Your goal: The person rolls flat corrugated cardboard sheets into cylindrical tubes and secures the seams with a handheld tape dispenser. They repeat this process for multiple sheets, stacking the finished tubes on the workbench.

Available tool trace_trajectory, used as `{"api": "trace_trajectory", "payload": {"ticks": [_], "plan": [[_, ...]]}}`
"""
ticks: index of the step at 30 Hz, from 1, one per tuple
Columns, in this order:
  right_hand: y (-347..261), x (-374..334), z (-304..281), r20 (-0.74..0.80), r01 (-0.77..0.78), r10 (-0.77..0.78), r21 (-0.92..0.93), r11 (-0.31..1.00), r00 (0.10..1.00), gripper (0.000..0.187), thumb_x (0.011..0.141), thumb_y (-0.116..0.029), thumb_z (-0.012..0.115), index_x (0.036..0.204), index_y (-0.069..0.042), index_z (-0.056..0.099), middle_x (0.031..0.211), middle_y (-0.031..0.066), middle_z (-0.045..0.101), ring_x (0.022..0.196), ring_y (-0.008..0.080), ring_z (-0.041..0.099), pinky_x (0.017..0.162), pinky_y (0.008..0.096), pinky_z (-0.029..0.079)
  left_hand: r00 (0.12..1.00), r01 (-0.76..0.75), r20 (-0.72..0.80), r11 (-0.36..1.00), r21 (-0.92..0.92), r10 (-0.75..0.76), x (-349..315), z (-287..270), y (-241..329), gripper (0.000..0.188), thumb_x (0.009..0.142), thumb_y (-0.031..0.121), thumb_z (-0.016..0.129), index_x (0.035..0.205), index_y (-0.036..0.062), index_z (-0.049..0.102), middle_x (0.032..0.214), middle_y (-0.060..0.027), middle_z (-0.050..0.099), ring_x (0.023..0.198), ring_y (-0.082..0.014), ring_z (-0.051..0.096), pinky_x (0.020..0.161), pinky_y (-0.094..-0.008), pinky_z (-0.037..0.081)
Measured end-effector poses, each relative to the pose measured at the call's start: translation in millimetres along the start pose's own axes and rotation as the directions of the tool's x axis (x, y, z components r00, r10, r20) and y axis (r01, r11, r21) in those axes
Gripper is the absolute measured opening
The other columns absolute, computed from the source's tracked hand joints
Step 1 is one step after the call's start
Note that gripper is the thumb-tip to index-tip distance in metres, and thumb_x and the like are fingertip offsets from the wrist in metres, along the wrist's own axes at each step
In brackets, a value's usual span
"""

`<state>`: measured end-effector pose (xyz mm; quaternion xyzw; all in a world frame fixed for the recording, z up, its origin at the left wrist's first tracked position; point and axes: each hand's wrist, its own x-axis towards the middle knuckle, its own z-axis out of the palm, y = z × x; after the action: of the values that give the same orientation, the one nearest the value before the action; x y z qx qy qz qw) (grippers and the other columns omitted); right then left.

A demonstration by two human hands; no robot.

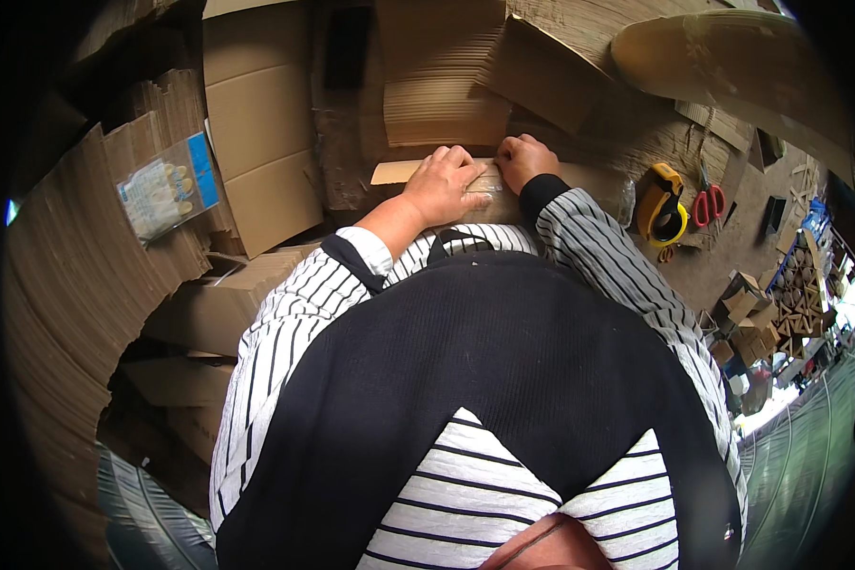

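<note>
Straight ahead of my body, a narrow cardboard piece [397,173] lies across the work surface, with a shiny strip of clear tape [487,182] on it. My left hand [439,186] grips this cardboard, its fingers bent over the far side and its thumb on the near side. Beside it, my right hand [527,163] is closed with the fingertips curled in at the cardboard's far edge. Whatever sits in those right fingers is hidden. A yellow tape dispenser [662,201] and red-handled scissors [708,203] lie to the right of my right forearm.
Beyond my hands stands a stack of folded cardboard [444,109], with a tilted flap [546,71] beside it. On the left are a tall cardboard panel [259,133], stacked sheets [66,256] and a clear packet [169,188]. A large wrapped roll [722,66] occupies the far right.
</note>
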<state>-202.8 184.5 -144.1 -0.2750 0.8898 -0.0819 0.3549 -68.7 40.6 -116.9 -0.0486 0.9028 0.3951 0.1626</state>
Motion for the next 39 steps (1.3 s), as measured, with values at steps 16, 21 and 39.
{"api": "trace_trajectory", "payload": {"ticks": [16,21,39], "plan": [[61,-112,-61,-0.26,0.351,-0.374,-0.132,0.927,0.89,0.043,0.075,-0.018,0.075,0.116,-0.013,0.062,0.115,0.0069,0.059,0.114,0.0307,0.051,0.101,0.0524,0.036,0.801,0.104,0.553,0.964,0.246,-0.228,58,-22,9,0.104,0.06,0.065,0.078,0.142,0.0091,0.046,0.141,-0.0161,0.044,0.134,-0.034,0.037,0.107,-0.0464,0.036],[62,-131,-52,-0.188,0.367,-0.416,-0.246,0.897,0.89,0.067,0.072,-0.019,0.077,0.133,-0.017,0.049,0.135,0.0088,0.045,0.132,0.031,0.038,0.11,0.0621,0.024,0.726,0.231,0.645,0.968,0.099,-0.239,58,-28,-30,0.108,0.066,0.062,0.077,0.146,0.0017,0.036,0.148,-0.0213,0.037,0.138,-0.0355,0.034,0.114,-0.042,0.029],[73,-124,-30,-0.251,0.364,-0.489,-0.413,0.835,0.835,0.072,0.067,-0.023,0.078,0.134,-0.018,0.05,0.134,0.0073,0.047,0.129,0.0294,0.042,0.109,0.0602,0.026,0.859,0.094,0.511,0.992,-0.085,-0.037,60,-2,-10,0.065,0.069,0.04,0.081,0.122,0.0074,0.061,0.116,-0.0156,0.066,0.112,-0.0308,0.061,0.095,-0.0398,0.047]]}}
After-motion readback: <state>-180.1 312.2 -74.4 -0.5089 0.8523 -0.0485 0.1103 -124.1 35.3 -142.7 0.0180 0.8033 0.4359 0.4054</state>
